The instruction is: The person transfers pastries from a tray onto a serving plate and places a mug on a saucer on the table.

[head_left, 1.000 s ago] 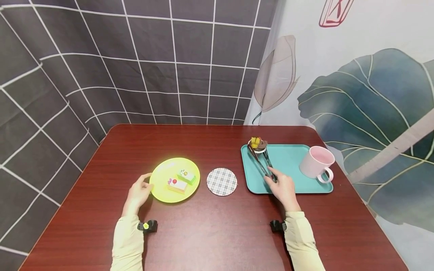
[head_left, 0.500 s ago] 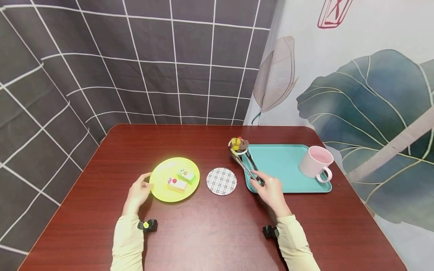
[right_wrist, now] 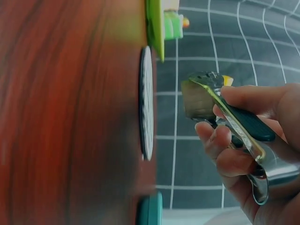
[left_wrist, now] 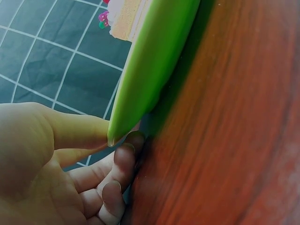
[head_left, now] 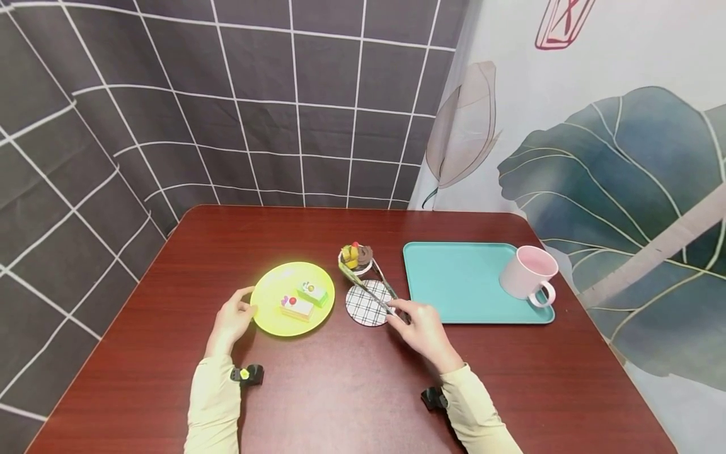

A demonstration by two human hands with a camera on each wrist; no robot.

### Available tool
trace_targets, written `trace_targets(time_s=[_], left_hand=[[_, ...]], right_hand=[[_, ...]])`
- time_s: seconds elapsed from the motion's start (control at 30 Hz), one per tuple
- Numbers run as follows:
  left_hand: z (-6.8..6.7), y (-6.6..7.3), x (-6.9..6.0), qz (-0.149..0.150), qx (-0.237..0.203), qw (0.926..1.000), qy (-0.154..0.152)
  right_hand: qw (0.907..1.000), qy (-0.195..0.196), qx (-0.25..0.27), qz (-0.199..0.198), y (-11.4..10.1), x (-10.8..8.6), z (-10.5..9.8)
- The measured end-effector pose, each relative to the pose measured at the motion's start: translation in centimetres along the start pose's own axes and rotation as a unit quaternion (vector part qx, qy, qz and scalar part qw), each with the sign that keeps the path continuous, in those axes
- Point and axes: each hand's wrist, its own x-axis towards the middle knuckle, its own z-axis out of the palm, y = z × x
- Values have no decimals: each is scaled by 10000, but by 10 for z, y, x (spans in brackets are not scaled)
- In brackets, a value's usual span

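Note:
The left hand (head_left: 231,323) pinches the left rim of a yellow-green plate (head_left: 266,321); in the left wrist view the thumb lies on the rim, fingers beneath. Two small toy cakes, one pink-and-cream (head_left: 296,308) and one green (head_left: 312,293), sit on the plate. The right hand (head_left: 421,331) grips metal tongs (head_left: 371,294), whose tips hold a cupcake (head_left: 357,257) with chocolate and yellow fruit topping. In the right wrist view the cupcake (right_wrist: 199,101) hangs off the table surface, apart from the round checked coaster (right_wrist: 147,103).
A teal tray (head_left: 459,277) lies at the right, with a pink mug (head_left: 529,272) on its right end. The checked coaster (head_left: 363,309) is between plate and tray. A dark gridded curtain (head_left: 238,120) stands behind the table.
The right hand has moved left with the tongs and cupcake, from over the tray's left end to above the coaster's far side. The left hand and plate have stayed in place.

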Motion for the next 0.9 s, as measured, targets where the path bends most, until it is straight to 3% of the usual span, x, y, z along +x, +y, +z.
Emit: trace_targets(time_s=[0.23,0.47,0.9], left_hand=[[0,0,-1,60,26,10000,51],[0,1,-1,96,66,9999,81],[0,1,-1,44,0,10000,34]], right_hand=[[9990,-305,135,-289,-16,1,12],[9969,-734,64,-287,-25,3,18],[9956,-801,-40,-480,-29,10,24]])
